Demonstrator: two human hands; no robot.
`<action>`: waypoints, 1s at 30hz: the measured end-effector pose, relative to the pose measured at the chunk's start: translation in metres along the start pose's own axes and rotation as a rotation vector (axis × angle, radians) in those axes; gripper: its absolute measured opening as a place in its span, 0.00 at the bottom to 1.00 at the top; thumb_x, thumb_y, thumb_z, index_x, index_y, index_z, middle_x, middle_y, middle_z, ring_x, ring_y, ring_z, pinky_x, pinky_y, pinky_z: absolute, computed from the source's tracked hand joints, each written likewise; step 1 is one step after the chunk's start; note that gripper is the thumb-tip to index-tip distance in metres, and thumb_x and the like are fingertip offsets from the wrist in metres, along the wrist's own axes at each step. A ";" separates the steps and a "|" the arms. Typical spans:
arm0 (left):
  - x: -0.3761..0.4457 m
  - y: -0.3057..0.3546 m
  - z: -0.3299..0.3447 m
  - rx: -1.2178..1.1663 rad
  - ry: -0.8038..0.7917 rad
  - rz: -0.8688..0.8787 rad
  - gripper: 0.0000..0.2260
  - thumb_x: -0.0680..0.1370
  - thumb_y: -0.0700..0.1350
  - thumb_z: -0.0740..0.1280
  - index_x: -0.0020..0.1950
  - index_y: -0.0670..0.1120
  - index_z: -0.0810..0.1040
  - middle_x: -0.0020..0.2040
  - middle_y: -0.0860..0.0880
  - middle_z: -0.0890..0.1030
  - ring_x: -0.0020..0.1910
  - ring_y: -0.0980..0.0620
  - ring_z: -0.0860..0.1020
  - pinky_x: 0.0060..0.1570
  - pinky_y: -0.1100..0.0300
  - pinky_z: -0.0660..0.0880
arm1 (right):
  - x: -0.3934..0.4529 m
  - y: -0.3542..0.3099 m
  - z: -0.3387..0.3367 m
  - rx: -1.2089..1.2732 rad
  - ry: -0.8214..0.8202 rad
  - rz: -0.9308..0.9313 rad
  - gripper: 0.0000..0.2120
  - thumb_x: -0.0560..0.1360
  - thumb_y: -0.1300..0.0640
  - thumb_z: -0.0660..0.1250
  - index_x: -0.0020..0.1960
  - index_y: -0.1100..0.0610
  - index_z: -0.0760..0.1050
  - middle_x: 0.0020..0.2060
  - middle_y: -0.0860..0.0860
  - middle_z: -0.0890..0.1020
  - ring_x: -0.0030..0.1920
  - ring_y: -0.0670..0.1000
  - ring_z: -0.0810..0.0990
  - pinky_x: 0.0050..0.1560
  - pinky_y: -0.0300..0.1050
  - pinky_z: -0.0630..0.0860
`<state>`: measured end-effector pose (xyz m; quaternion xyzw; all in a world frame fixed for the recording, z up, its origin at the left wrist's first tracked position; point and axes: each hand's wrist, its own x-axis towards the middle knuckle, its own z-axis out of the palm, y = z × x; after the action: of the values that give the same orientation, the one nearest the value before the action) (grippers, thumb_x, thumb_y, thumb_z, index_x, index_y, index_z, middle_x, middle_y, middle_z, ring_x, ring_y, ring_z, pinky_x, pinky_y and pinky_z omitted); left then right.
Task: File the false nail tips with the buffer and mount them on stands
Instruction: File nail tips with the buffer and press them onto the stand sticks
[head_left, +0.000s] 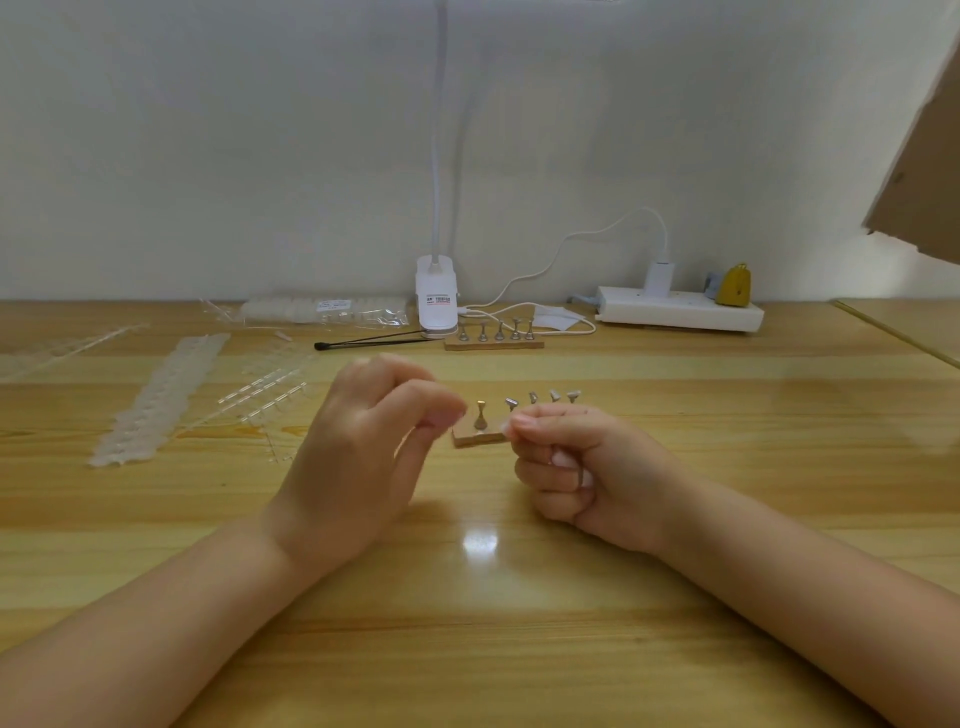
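A small wooden stand base (470, 440) lies mid-table with a row of metal stands. Its leftmost stand, a gold one (480, 414), is bare. The stands to its right (555, 395) each carry a pale nail tip. My left hand (358, 447) hovers just left of the gold stand, its thumb and forefinger pinched on something small and pale that looks like a nail tip (451, 414), blurred. My right hand (576, 467) is curled into a fist, with thumb and forefinger at the base's right end, hiding that end.
A second base with several bare stands (493, 338) sits further back. Strips of nail tips (161, 395) and clear sprues (260, 389) lie left, a bag of tips (322, 310) behind. Also there: a lamp clamp (436, 299), a black tool (374, 341), and a power strip (675, 312) with cable.
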<state>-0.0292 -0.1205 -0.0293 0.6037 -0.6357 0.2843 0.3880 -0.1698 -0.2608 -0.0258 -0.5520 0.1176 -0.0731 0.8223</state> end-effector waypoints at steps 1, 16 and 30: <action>0.000 0.003 0.000 -0.023 0.021 0.024 0.04 0.74 0.35 0.71 0.47 0.40 0.82 0.43 0.45 0.79 0.41 0.45 0.78 0.47 0.50 0.74 | 0.000 0.001 0.000 0.002 -0.002 -0.001 0.07 0.70 0.61 0.65 0.34 0.56 0.80 0.24 0.46 0.67 0.20 0.41 0.62 0.19 0.30 0.54; -0.005 0.016 0.008 0.067 -0.032 0.335 0.07 0.78 0.35 0.67 0.50 0.44 0.84 0.47 0.47 0.81 0.45 0.48 0.76 0.52 0.59 0.73 | -0.001 0.001 0.002 -0.063 -0.040 0.006 0.06 0.70 0.59 0.65 0.35 0.56 0.77 0.24 0.46 0.69 0.21 0.41 0.64 0.20 0.32 0.54; -0.002 0.010 0.003 0.040 0.020 0.175 0.13 0.72 0.33 0.73 0.52 0.48 0.81 0.45 0.46 0.80 0.43 0.45 0.78 0.52 0.62 0.70 | -0.002 0.001 0.001 -0.044 -0.018 0.063 0.06 0.74 0.59 0.60 0.38 0.56 0.69 0.28 0.48 0.63 0.24 0.43 0.62 0.20 0.32 0.55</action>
<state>-0.0392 -0.1205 -0.0313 0.5506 -0.6763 0.3357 0.3560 -0.1719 -0.2584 -0.0263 -0.5667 0.1290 -0.0398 0.8128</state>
